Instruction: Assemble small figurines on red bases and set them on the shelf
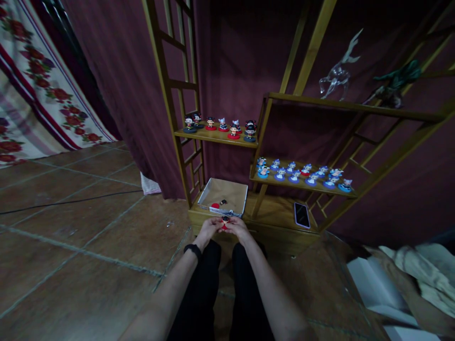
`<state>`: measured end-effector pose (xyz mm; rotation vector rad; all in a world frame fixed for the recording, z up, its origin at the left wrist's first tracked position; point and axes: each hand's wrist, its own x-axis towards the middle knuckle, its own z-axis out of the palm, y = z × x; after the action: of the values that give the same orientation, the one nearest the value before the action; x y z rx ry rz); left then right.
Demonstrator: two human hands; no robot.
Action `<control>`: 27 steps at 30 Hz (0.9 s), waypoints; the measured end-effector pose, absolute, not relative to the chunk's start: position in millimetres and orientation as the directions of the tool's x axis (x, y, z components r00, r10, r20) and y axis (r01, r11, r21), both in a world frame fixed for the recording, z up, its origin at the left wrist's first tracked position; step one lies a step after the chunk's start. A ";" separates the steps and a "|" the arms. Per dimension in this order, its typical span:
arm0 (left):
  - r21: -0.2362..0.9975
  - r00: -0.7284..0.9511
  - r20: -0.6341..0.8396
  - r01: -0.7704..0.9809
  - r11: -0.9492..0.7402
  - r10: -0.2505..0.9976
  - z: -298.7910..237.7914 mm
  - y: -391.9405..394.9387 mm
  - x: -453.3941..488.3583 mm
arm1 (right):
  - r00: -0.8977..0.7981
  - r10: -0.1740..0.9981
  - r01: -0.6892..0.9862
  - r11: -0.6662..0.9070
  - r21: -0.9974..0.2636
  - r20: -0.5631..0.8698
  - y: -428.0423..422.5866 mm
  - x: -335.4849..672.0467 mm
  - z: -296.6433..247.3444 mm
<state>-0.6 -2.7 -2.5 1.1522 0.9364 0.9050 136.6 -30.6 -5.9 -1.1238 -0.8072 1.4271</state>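
Between my two hands, in front of the wooden shelf unit, is a small figurine (pixel 225 222) with a black top and red body. The fingers of my left hand (pixel 210 228) close on its left side. From the other side my right hand (pixel 239 227) grips it too. Just beyond them sits a shallow open box (pixel 231 188) on the bottom shelf. Inside it lie a red disc (pixel 215 206) and a small dark piece (pixel 223 202), too small to make out.
Several figurines on round bases stand on the left shelf (pixel 220 136) and the lower right shelf (pixel 298 183). A phone (pixel 302 215) lies at bottom right of the unit. A clear deer ornament (pixel 336 78) and a dark green statue (pixel 398 85) stand above. A cable (pixel 71 202) crosses the floor.
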 end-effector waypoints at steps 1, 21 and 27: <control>0.980 0.342 -0.133 -0.096 0.175 0.930 -2.9 -2.4 -0.6 | 0.044 0.978 -0.327 -0.179 -0.928 -0.204 -30.1 136.6 -5.7; 0.900 0.380 -0.257 -0.240 0.364 0.888 2.0 -2.4 -4.4 | -0.039 0.982 -0.426 -0.184 -0.886 -0.185 -30.2 140.1 -9.6; 0.901 0.335 -0.281 -0.230 0.367 0.899 3.4 -3.6 -3.5 | -0.051 0.981 -0.425 -0.192 -0.885 -0.188 -29.6 140.7 -9.4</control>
<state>-3.5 -3.6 3.4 0.8852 0.9284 0.8783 140.7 -29.6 -9.4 -1.0024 -0.7803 1.5334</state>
